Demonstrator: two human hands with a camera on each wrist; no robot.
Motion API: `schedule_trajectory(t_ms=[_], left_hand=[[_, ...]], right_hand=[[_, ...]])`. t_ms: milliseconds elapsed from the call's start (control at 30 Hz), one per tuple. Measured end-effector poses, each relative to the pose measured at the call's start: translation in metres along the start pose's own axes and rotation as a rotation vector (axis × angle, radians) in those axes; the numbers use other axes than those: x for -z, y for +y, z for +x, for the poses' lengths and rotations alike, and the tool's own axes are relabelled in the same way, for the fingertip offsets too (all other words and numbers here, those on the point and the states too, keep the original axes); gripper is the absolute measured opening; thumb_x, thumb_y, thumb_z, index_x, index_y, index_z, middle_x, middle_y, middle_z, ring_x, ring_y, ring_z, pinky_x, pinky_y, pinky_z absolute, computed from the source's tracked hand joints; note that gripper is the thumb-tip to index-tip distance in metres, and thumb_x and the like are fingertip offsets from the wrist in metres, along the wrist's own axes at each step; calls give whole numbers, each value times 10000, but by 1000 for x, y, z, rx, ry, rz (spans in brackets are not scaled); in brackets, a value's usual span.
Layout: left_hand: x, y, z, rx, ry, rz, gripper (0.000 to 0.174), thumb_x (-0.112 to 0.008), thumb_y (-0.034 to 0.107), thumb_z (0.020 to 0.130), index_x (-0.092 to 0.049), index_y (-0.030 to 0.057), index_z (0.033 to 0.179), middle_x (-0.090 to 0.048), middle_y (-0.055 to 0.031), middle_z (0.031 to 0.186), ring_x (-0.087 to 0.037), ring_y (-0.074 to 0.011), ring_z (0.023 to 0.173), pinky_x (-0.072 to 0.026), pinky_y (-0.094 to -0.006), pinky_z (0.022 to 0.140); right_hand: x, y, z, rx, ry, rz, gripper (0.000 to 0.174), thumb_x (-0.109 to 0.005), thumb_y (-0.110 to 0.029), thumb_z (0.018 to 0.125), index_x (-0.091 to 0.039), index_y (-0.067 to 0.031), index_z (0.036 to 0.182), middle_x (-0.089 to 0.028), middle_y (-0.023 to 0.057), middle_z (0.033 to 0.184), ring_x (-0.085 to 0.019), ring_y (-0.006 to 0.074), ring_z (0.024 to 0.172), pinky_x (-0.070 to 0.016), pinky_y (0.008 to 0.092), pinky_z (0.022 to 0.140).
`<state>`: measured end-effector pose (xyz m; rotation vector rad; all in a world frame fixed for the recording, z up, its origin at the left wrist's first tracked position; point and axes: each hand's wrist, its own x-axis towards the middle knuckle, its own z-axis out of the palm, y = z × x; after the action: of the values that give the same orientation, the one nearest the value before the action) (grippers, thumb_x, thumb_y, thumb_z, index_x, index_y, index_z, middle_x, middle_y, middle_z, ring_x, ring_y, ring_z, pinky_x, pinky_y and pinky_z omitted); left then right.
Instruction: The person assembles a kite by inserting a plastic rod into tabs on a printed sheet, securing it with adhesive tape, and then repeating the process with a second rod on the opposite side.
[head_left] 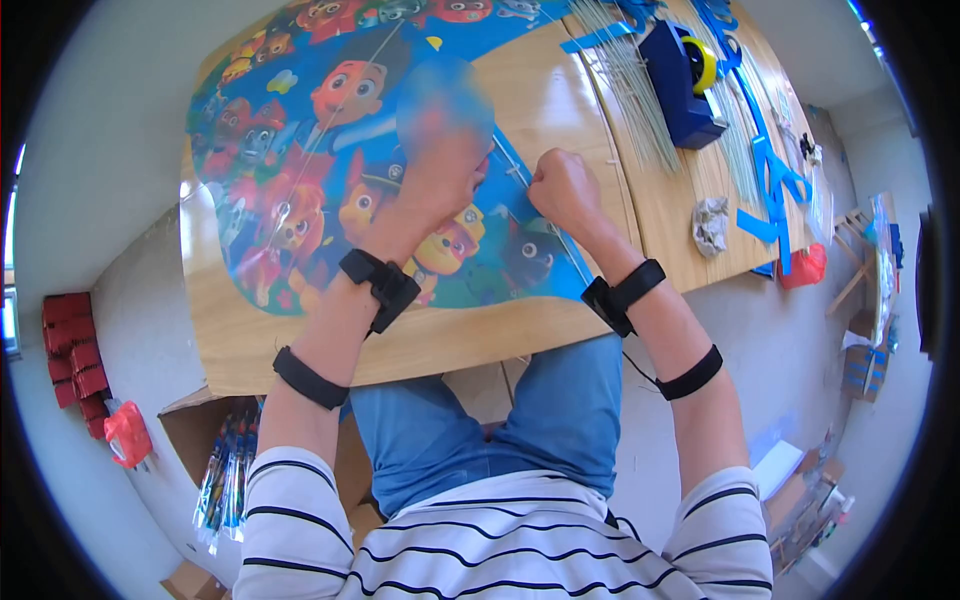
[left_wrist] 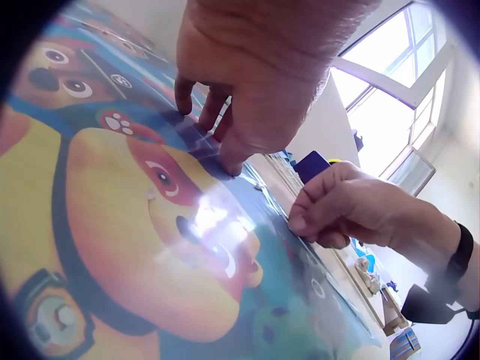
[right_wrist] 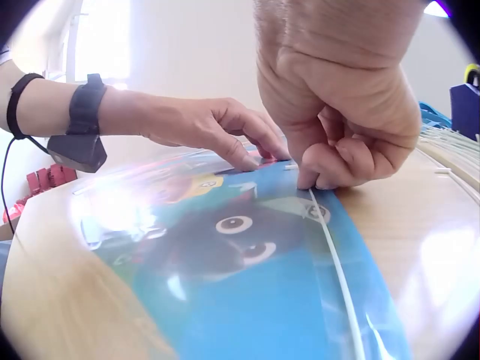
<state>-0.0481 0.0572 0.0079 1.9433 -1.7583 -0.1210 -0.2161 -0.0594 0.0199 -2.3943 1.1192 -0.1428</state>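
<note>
A glossy sheet printed with cartoon dogs [head_left: 540,250] lies over the wooden table, its blue border facing my right side. Along that border runs a thin white rod [right_wrist: 336,262]. My right hand [head_left: 568,192] is at the border with fingers curled in; in the right wrist view its thumb and fingertip pinch the rod close to the sheet. Just left of it, my left hand [head_left: 435,185] reaches over the sheet. The left wrist view shows that hand's fingers [left_wrist: 214,105] bent down, their tips touching the printed surface near the border.
Right of the sheet, a dark blue tape dispenser [head_left: 680,95] stands beside many thin pale sticks [head_left: 625,85]. Blue strips [head_left: 768,175] and a crumpled whitish lump [head_left: 711,226] lie near the table's right edge. A cardboard box [head_left: 195,425] with wrapped items stands below, at left.
</note>
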Motion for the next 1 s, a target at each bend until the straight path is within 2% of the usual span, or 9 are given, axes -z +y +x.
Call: schedule_trajectory(t_ms=[200,433,533,633,700,800,900,967,1000], left_hand=[[7,8,0,43,-46,-16,426,-741,44,795,-702,48,1219,-638,-123,1253,-631,-339,1123,-540,-421,929],[1,3,1,46,-65,-35,423,-732,36,813,-692,31,1234,-630,-129,1265,-622,-330,1137,-529,-411,952],[-3,1,1,6,7,-32,387,-743,42,788,-714,50,1174,-649,-95,1203,-664,-320,1043,-561,-412,875],[-2,1,2,47,-27,-57,389,-741,32,787,-715,47,1174,-649,-95,1214,-665,-313,1048,-556,-404,883],[-2,-1,2,38,-24,-54,373,-746,37,786,-716,40,1158,-647,-109,1241,-657,-328,1071,-551,-411,899],[3,13,-7,-10,73,8,370,-751,39,785,-707,30,1152,-640,-136,1280,-633,-356,1130,-536,-439,933],[-1,49,-41,-57,140,32,401,-753,30,774,-678,18,1168,-627,-165,1318,-587,-387,1217,-507,-478,992],[-3,74,-66,-68,31,-77,475,-738,4,769,-653,30,1235,-611,-168,1344,-548,-383,1280,-458,-485,1067],[0,93,-78,-52,-30,-106,511,-731,-7,770,-647,39,1272,-602,-171,1364,-525,-382,1322,-422,-488,1117]], right_hand=[[3,31,-47,31,10,-28,119,-654,-61,725,-735,9,778,-710,278,883,-697,467,857,-549,536,728],[13,55,-113,-108,16,-7,83,-705,-71,703,-722,3,738,-708,232,809,-692,414,777,-550,477,705],[14,65,-134,-108,42,24,93,-717,-87,720,-723,1,752,-706,225,799,-695,404,781,-551,479,706],[13,74,-149,-112,66,14,88,-699,-88,740,-736,-14,772,-708,221,796,-701,408,791,-557,486,709],[14,77,-157,-100,91,4,111,-662,-76,750,-757,-39,793,-713,222,793,-704,433,780,-568,500,711],[30,83,-168,-159,-21,-3,121,-642,-76,776,-756,-45,803,-717,212,794,-711,415,791,-574,488,725],[39,108,-164,-177,73,94,117,-660,-113,798,-756,-46,806,-721,206,798,-716,396,797,-572,463,730],[62,118,-145,-224,166,297,133,-701,-160,812,-760,-40,808,-719,206,790,-719,375,782,-566,446,714],[71,131,-127,-164,264,280,150,-717,-169,810,-762,-34,860,-721,191,782,-716,364,755,-561,438,696]])
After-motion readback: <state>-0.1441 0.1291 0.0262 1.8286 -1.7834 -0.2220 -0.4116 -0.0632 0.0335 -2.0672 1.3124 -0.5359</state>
